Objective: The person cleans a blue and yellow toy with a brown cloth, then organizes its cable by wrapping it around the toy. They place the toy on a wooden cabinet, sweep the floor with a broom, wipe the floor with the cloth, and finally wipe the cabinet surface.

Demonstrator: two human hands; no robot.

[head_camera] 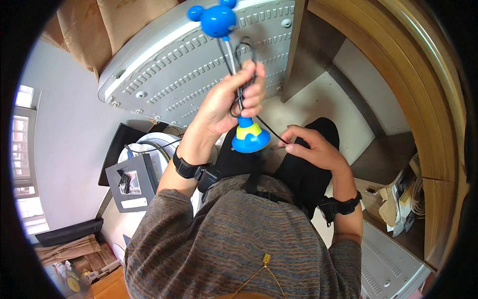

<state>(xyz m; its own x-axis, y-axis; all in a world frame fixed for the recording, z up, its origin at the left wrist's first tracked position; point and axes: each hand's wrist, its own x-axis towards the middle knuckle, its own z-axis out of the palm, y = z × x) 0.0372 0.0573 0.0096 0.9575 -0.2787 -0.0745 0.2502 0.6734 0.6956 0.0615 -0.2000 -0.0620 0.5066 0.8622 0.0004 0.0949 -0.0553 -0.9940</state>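
Observation:
My left hand (233,93) is closed around the metal gooseneck (229,52) of a small desk device, probably a webcam, together with loops of its thin black cable (255,52). The device's round blue head (218,21), with ear-like knobs, points to the top of the view. Its blue and yellow base (249,139) hangs below my fist, over my lap. A straight run of the cable stretches from my left hand to my right hand (312,145), which pinches it between thumb and fingers. The cable's far end is hard to make out.
A grey slotted metal panel (194,74) stands ahead. To the left, a dark electronic box (134,183) with a small cable bundle rests near a white round object. A curved-looking wooden edge (407,86) runs along the right, with papers and bags (396,209) on a shelf beneath.

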